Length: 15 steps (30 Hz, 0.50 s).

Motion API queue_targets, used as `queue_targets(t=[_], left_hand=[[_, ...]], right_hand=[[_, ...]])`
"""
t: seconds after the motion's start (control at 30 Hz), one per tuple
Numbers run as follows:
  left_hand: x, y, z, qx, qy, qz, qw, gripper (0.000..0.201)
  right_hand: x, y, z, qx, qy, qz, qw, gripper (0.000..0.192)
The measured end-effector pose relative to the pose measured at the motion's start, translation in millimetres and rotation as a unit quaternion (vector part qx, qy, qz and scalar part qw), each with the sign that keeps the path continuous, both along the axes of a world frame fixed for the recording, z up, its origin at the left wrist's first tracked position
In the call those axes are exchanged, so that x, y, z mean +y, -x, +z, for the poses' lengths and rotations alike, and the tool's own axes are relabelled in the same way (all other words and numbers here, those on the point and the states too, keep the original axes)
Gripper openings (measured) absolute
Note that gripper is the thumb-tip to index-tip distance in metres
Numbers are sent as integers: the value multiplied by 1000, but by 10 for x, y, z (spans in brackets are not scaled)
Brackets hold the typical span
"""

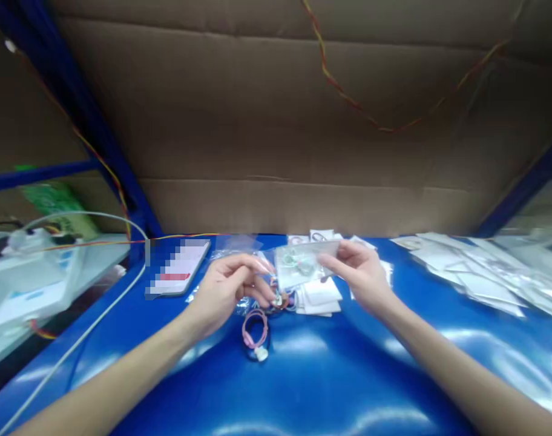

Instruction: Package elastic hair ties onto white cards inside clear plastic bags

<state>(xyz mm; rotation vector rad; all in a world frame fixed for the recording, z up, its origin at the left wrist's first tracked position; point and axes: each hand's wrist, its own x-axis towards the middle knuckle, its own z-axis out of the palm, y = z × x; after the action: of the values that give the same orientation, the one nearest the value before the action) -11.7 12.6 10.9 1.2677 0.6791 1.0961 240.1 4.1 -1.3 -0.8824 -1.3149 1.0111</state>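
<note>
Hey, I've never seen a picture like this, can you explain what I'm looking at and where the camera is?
The camera sits on a person's head, looking down at their own two bare hands over a blue table backed by cardboard. The right hand holds a small clear bag with something greenish inside. The left hand is at the bag's other edge, fingers curled; whether it grips anything is unclear. Below lies a pink ring with a white tag. White cards are stacked under the bag, more bags lie at right, and a phone at left.

Both forearms reach forward, converging toward the middle. The left hand [226, 284] is curled, fingers bent inward, palm facing right. The right hand [360, 272] pinches, thumb against fingertips.
</note>
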Motion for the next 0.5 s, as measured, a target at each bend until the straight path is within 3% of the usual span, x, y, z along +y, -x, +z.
queue_targets(t=[0.17,0.33,0.5], left_hand=[[9,-17,-6,41,0,45,998,26],[-39,-10,3,112,-62,84,988,27],[-25,-15,-12,102,-41,99,989,35]], right_hand=[[-26,28,-6,-5,4,-9,1000,25],[-147,137,32,-57,-18,-17,998,18],[-171,124,45,-40,10,12,999,18]])
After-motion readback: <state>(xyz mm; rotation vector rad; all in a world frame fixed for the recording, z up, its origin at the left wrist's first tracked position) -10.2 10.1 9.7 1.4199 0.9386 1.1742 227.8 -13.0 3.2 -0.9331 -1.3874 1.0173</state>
